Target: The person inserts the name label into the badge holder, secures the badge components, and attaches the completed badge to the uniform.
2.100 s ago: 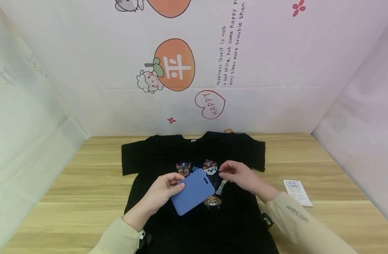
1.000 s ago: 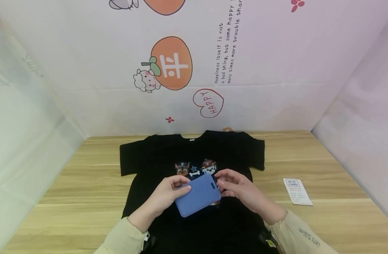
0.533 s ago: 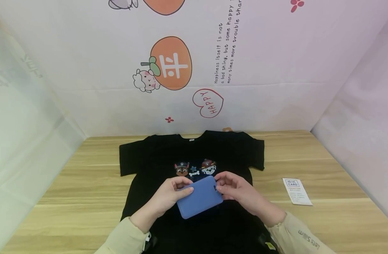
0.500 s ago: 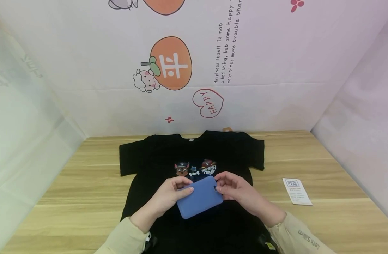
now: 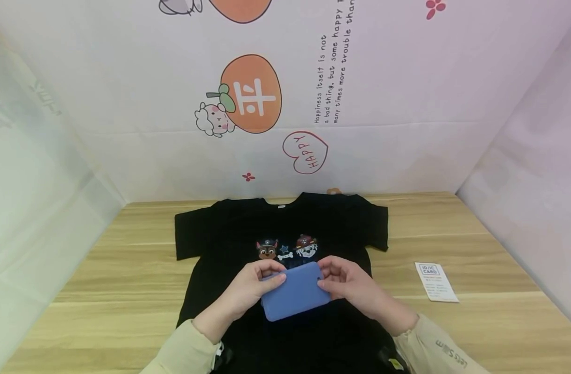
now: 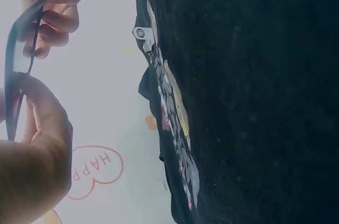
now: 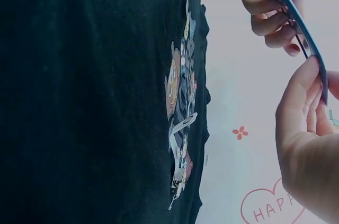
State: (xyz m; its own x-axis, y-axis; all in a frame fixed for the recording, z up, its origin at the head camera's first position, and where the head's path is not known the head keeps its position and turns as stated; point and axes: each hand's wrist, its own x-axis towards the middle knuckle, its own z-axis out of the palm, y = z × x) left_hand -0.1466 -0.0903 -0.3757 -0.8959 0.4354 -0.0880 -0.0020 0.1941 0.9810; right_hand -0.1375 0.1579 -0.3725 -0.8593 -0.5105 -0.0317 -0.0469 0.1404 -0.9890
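Both hands hold a blue card holder (image 5: 295, 293) above a black T-shirt (image 5: 285, 337). My left hand (image 5: 245, 288) pinches its left end, thumb on the near face. At the slotted right end, my right hand (image 5: 351, 288) grips with thumb in front and fingers behind. The holder (image 6: 11, 60) appears edge-on in the left wrist view, a gap showing between its blue panel and a thin dark edge. It looks slightly bowed in the right wrist view. A strap clip (image 7: 183, 123) lies on the shirt's print, hidden in the head view.
A white card (image 5: 437, 282) printed "ID/IC CARD" lies on the wooden table (image 5: 481, 249) to the right. Dog-face prints (image 5: 306, 246) show on the shirt beyond the holder. A patterned white cloth (image 5: 383, 104) hangs behind the table, with pale cloth at both sides.
My right hand has come from beside the strap clip to the holder's right end and now grips it. The holder has shifted slightly right and turned closer to level.
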